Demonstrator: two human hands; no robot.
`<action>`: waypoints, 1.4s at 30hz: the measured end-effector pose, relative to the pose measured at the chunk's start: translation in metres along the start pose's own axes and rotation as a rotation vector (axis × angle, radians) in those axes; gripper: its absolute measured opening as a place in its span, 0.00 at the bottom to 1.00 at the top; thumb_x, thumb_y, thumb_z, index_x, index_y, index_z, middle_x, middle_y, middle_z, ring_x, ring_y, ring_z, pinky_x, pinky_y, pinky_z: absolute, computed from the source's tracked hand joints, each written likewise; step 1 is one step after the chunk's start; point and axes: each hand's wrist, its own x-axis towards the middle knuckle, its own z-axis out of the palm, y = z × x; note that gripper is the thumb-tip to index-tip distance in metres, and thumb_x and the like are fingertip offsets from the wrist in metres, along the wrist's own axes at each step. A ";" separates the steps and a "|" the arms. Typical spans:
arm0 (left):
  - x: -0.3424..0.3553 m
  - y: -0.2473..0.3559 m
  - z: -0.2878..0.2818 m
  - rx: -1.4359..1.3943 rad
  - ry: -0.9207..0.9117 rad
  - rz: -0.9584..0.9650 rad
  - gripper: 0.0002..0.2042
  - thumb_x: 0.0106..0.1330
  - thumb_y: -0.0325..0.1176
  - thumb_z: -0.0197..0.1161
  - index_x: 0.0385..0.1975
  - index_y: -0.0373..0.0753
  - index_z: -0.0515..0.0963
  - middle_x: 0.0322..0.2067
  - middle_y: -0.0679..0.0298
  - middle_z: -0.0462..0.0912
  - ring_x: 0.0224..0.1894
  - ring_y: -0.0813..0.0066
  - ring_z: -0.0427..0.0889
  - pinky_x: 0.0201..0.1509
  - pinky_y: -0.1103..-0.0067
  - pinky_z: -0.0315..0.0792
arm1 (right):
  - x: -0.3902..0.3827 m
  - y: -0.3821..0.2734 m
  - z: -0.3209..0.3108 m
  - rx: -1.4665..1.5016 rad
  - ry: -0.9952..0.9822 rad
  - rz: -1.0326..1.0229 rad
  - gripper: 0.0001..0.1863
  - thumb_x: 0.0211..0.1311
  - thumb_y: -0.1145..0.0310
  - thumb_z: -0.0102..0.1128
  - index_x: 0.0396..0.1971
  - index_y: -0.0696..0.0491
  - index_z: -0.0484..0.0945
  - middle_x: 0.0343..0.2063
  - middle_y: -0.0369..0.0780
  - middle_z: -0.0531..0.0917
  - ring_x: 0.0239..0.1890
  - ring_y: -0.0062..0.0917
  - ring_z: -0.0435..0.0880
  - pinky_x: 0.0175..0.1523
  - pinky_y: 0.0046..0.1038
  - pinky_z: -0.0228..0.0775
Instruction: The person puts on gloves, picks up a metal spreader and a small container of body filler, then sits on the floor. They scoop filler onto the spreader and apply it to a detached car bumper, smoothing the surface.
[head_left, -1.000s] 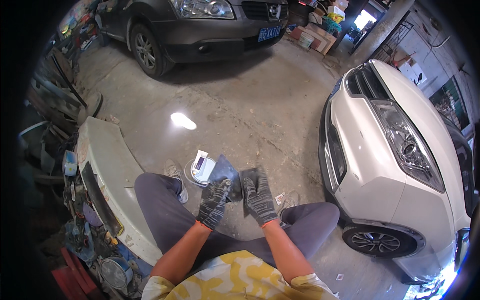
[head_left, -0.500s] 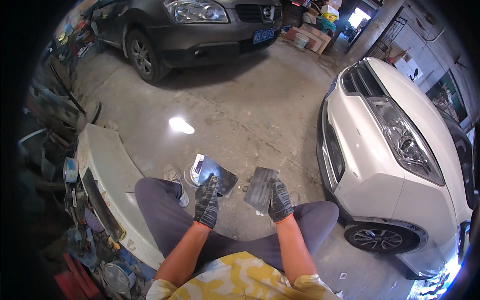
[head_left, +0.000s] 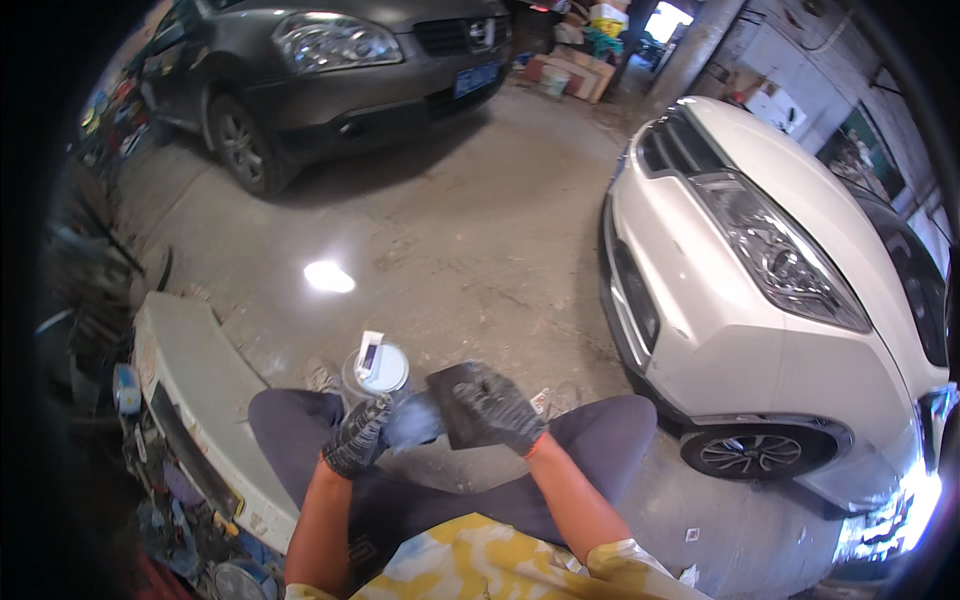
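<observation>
My left hand [head_left: 360, 438], in a dark knitted work glove, is closed on a blue-grey flat plate [head_left: 412, 422], whose outline is blurred. In my gloved right hand [head_left: 502, 408] is a thin, dark rectangular plate [head_left: 458, 428], with the fingers laid over its upper part. The two plates are close together between my knees, the left one's edge near or behind the right one; whether they touch I cannot tell. Just beyond my left hand stands a round can [head_left: 397, 370] with a pale top. A white and purple tube or small box [head_left: 369, 354] lies on it.
A pale car body panel [head_left: 205, 365] lies along my left, with clutter and small cans [head_left: 127, 388] beside it. At the right is the front of a white car [head_left: 690, 270]. A dark grey car [head_left: 330, 100] stands ahead on the concrete floor [head_left: 450, 230].
My hands have come together, the right one moving left and turning over its plate. The can, partly covered before, shows more fully. The whole view has shifted a little.
</observation>
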 end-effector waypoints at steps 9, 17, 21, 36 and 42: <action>0.006 -0.002 0.035 -0.112 -0.068 0.177 0.17 0.72 0.35 0.47 0.55 0.33 0.68 0.48 0.64 0.75 0.46 0.75 0.76 0.51 0.79 0.72 | -0.006 -0.043 0.020 -0.053 0.160 -0.101 0.21 0.62 0.65 0.53 0.51 0.61 0.68 0.45 0.52 0.78 0.49 0.43 0.77 0.54 0.34 0.68; 0.014 -0.012 0.043 0.068 -0.012 0.199 0.22 0.73 0.47 0.42 0.57 0.37 0.67 0.40 0.67 0.77 0.37 0.81 0.74 0.42 0.83 0.71 | 0.002 -0.058 0.012 -0.054 0.271 -0.206 0.16 0.63 0.68 0.48 0.49 0.56 0.71 0.42 0.51 0.79 0.46 0.45 0.78 0.52 0.36 0.69; 0.005 -0.010 0.044 0.477 0.135 0.278 0.22 0.72 0.47 0.43 0.58 0.38 0.66 0.37 0.70 0.74 0.34 0.83 0.71 0.36 0.84 0.69 | -0.001 -0.069 0.011 -0.068 0.089 -0.229 0.16 0.62 0.68 0.49 0.49 0.56 0.71 0.45 0.51 0.77 0.52 0.45 0.74 0.57 0.37 0.65; 0.012 -0.026 0.030 0.073 -0.061 0.358 0.24 0.74 0.47 0.36 0.57 0.33 0.65 0.54 0.59 0.71 0.55 0.71 0.71 0.60 0.76 0.66 | -0.001 -0.062 0.014 -0.334 0.215 -0.617 0.16 0.64 0.66 0.48 0.49 0.57 0.70 0.44 0.54 0.77 0.49 0.48 0.76 0.50 0.38 0.70; 0.011 -0.010 0.042 0.159 0.005 0.334 0.25 0.73 0.49 0.37 0.59 0.35 0.64 0.53 0.61 0.72 0.55 0.70 0.71 0.61 0.74 0.65 | 0.007 -0.061 0.014 -0.204 0.191 -0.325 0.17 0.64 0.65 0.49 0.50 0.56 0.70 0.44 0.52 0.77 0.49 0.46 0.75 0.53 0.35 0.67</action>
